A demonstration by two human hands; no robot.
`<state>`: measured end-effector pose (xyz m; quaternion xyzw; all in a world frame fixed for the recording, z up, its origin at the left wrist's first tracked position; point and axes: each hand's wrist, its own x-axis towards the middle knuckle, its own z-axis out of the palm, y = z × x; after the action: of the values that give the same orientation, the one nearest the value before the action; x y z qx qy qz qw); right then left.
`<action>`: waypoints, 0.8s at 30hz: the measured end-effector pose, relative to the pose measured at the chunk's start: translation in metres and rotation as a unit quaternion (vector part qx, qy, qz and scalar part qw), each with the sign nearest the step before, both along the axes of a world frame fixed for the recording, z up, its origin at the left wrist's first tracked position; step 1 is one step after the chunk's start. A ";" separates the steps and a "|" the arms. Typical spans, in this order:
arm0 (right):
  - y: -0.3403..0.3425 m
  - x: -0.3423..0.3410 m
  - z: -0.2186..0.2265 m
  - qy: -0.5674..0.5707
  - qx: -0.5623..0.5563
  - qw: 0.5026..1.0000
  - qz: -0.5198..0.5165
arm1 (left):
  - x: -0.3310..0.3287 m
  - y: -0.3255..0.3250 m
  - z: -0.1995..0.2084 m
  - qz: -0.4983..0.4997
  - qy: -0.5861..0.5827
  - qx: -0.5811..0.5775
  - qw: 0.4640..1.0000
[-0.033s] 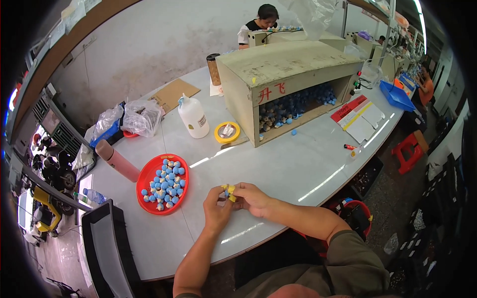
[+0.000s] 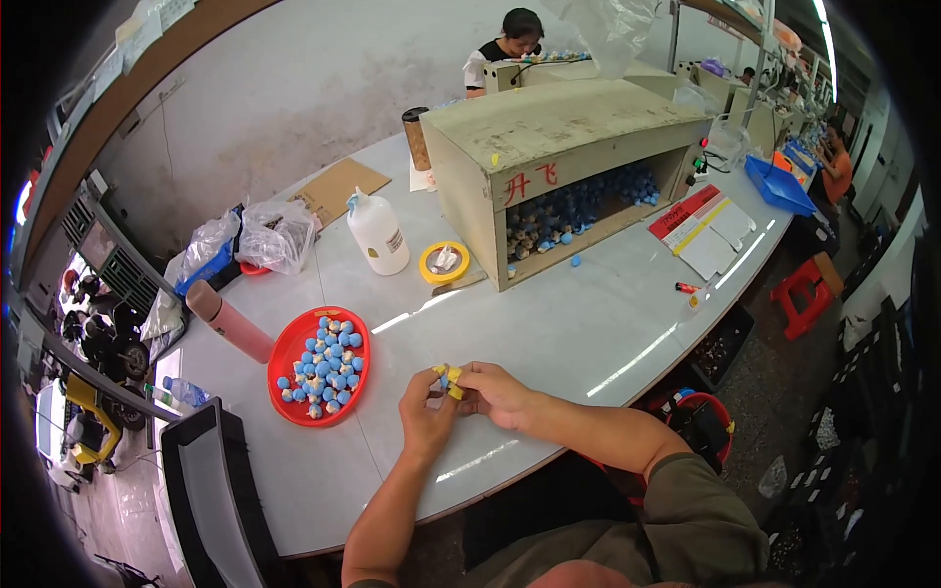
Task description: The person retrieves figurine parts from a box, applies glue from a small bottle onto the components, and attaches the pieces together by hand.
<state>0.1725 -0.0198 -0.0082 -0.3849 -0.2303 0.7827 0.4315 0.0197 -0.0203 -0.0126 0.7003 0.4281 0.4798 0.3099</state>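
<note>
Over the near part of the table, my left hand [image 2: 425, 416] and my right hand [image 2: 498, 394] meet with fingertips pinched together. Between them sits a small blue piece [image 2: 444, 382], mostly covered by the fingers. Yellow patches show right at the fingertips; whether they belong to the piece or are wrapped on the fingers, I cannot tell. To the left of my hands, a round red tray [image 2: 281, 345] carries many small blue-topped balls [image 2: 323, 368] with pale, cream-coloured lower parts.
A cream box [image 2: 459, 196] with an open front holds a heap of blue pieces. Nearby stand a white bottle [image 2: 378, 235], a yellow tape ring [image 2: 428, 269] and a pink flask [image 2: 231, 323]. A black bin [image 2: 241, 470] is at the left edge; a person [image 2: 498, 51] sits beyond.
</note>
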 end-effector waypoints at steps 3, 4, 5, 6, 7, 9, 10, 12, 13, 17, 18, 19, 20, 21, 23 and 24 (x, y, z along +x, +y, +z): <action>-0.008 0.005 0.006 -0.002 -0.006 1.000 0.007 | 0.001 -0.005 -0.004 0.006 -0.023 0.007 1.000; -0.012 0.012 0.010 -0.004 -0.007 1.000 -0.001 | 0.002 -0.006 -0.004 0.007 -0.045 -0.020 0.999; -0.017 0.023 0.015 -0.057 0.042 0.996 -0.048 | 0.001 -0.004 -0.003 -0.001 -0.047 -0.022 0.999; -0.023 0.037 0.016 -0.111 0.089 0.985 -0.095 | -0.001 -0.003 0.003 -0.010 -0.107 -0.132 0.985; -0.024 0.058 0.002 -0.191 0.179 0.945 -0.196 | -0.003 -0.002 0.010 -0.016 -0.164 -0.240 0.957; -0.034 0.115 -0.011 -0.392 0.306 0.775 -0.390 | -0.009 0.003 0.019 -0.038 -0.186 -0.299 0.935; -0.044 0.145 -0.010 -0.533 0.287 0.653 -0.455 | -0.013 0.005 0.019 -0.047 -0.200 -0.329 0.922; -0.055 0.219 -0.032 -0.674 0.212 0.451 -0.545 | -0.014 0.008 0.018 -0.063 -0.217 -0.372 0.900; -0.061 0.239 -0.025 -0.697 0.138 0.420 -0.564 | -0.012 0.007 0.018 -0.069 -0.218 -0.377 0.898; -0.059 0.311 -0.025 -0.722 -0.023 0.447 -0.527 | -0.007 0.003 0.017 -0.076 -0.233 -0.404 0.881; -0.057 0.322 -0.026 -0.722 -0.020 0.449 -0.526 | -0.007 0.003 0.015 -0.078 -0.228 -0.407 0.881; -0.055 0.331 -0.027 -0.747 -0.028 0.448 -0.491 | -0.007 0.003 0.015 -0.074 -0.229 -0.405 0.882; -0.053 0.337 -0.030 -0.770 -0.036 0.446 -0.454 | -0.006 0.003 0.016 -0.091 -0.206 -0.415 0.882; -0.049 0.338 -0.033 -0.770 -0.029 0.451 -0.450 | -0.006 0.003 0.016 -0.104 -0.183 -0.424 0.881; -0.039 0.317 -0.028 -0.723 0.104 0.452 -0.511 | -0.008 0.003 0.016 -0.094 -0.178 -0.426 0.882; -0.033 0.291 -0.021 -0.648 0.122 0.547 -0.516 | -0.011 0.003 0.015 -0.092 -0.170 -0.429 0.882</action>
<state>0.4639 -0.0526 -0.0295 -0.7835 -0.3025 -0.0724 0.5379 0.0090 -0.0170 0.0024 0.4425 0.4666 0.3305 0.6909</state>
